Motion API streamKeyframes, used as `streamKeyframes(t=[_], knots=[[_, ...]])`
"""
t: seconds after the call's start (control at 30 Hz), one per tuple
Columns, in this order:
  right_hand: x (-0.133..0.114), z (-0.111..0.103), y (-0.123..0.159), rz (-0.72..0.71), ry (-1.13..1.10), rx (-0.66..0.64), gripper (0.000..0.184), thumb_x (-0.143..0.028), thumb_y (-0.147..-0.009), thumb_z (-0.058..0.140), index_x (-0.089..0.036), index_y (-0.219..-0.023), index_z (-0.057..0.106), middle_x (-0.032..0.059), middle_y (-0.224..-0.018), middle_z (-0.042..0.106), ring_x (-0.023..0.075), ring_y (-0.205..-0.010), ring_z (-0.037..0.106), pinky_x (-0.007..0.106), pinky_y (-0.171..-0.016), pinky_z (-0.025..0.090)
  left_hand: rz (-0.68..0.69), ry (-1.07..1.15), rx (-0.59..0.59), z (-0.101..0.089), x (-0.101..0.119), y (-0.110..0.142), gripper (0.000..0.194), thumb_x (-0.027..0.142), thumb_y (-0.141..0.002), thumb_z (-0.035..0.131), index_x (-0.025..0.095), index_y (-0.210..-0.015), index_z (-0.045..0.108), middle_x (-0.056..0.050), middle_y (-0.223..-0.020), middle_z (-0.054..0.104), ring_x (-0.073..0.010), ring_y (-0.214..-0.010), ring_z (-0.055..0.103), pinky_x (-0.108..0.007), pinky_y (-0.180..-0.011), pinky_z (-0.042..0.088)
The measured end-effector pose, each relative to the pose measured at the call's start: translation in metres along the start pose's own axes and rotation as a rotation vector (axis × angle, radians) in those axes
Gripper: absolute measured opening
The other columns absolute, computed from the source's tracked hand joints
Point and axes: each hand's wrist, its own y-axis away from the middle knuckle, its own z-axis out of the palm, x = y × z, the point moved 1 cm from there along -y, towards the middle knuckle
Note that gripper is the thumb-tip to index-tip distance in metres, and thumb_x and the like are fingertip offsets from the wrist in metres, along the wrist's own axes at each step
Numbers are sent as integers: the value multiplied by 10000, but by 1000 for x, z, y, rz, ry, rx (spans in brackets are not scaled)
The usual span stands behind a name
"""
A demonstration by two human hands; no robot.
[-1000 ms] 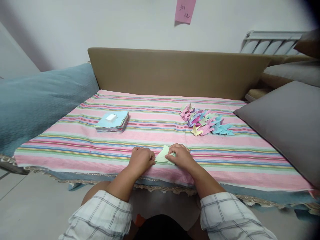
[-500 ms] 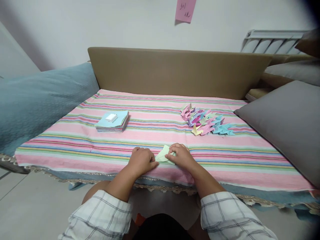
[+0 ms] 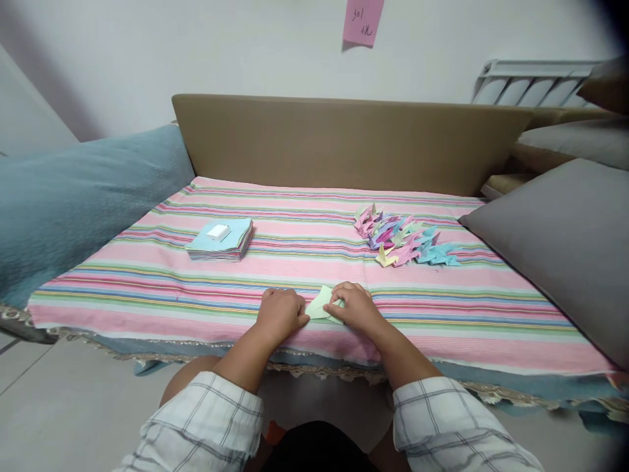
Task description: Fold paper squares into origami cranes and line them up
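A pale green piece of folded paper (image 3: pixel 318 304) lies on the striped cloth near the front edge of the seat. My left hand (image 3: pixel 282 311) is closed at its left corner, thumb and fingers touching that tip. From the right, my right hand (image 3: pixel 354 305) pinches the paper's other side, with thumb and forefinger at a fold. The far right part of the sheet is hidden under my right hand. Beyond my right hand sits a cluster of folded paper cranes (image 3: pixel 403 237) in pink, purple, yellow, green and blue.
A stack of coloured paper squares (image 3: pixel 221 240) stands at the left with a small white block (image 3: pixel 219 232) on top. Grey cushions (image 3: pixel 555 242) lie at the right, a blue-covered armrest (image 3: pixel 93 190) at the left. A brown backrest (image 3: pixel 344 141) runs behind the striped cloth (image 3: pixel 295 216).
Almost nothing differs. My left hand has shifted very slightly at the paper's left tip, while my right hand keeps its pinch. The camera view has moved a little.
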Motion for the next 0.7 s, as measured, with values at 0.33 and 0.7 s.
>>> streamKeyframes(t=[0.33,0.7], knots=[[2,-1,1,-5,-73,72,192,-365,-703,656,-235,-837,611,35,-971,620,236,-979,516,385,-866,357,371,82,54,17,-3,-3,247,206,-840,535,331,-967,706,-20,-856,651,-189,-840,544,-306,-764,355],[1,-21,25,82,-259,-140,332,-412,-797,470,-192,-556,534,-16,-541,544,115,-513,456,230,-491,307,402,41,18,16,-3,-3,294,212,-872,477,335,-1027,693,-21,-846,663,-175,-798,567,-285,-693,365]])
